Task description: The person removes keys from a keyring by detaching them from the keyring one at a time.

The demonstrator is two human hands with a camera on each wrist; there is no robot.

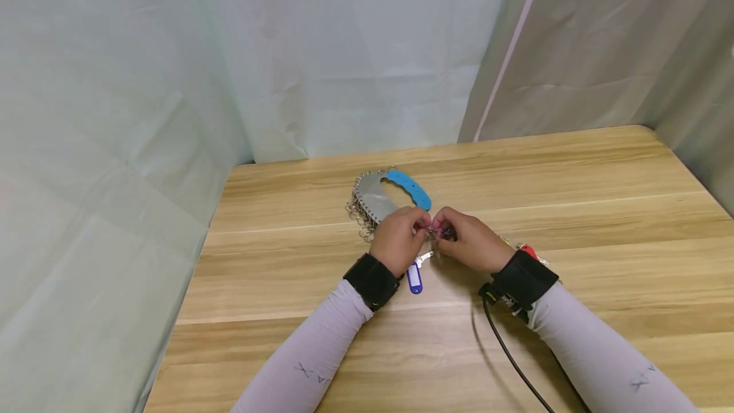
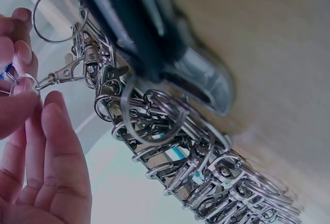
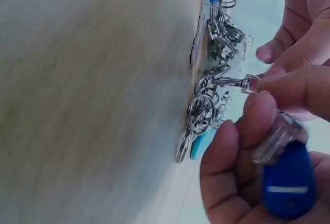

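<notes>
Close together over the table, my left hand (image 1: 401, 238) and right hand (image 1: 473, 241) meet at the lower tip of a crescent metal key holder (image 1: 374, 197) with a blue handle (image 1: 410, 187). Rows of snap hooks and rings (image 2: 221, 177) hang along its outer edge. My left fingers pinch a snap hook (image 3: 232, 82) by its swivel end. A small split ring (image 2: 23, 84) joins that hook between the fingertips. Curled around a blue key tag (image 3: 289, 185), my right fingers hold it near the ring. Another blue-tagged key (image 1: 415, 278) lies beside my left hand.
Red (image 1: 526, 250) and yellow (image 1: 506, 241) key tags lie partly hidden behind my right wrist. A black cable (image 1: 510, 355) runs from the right wristband to the front edge. The wooden table (image 1: 602, 209) reaches grey curtains (image 1: 367, 50) behind it.
</notes>
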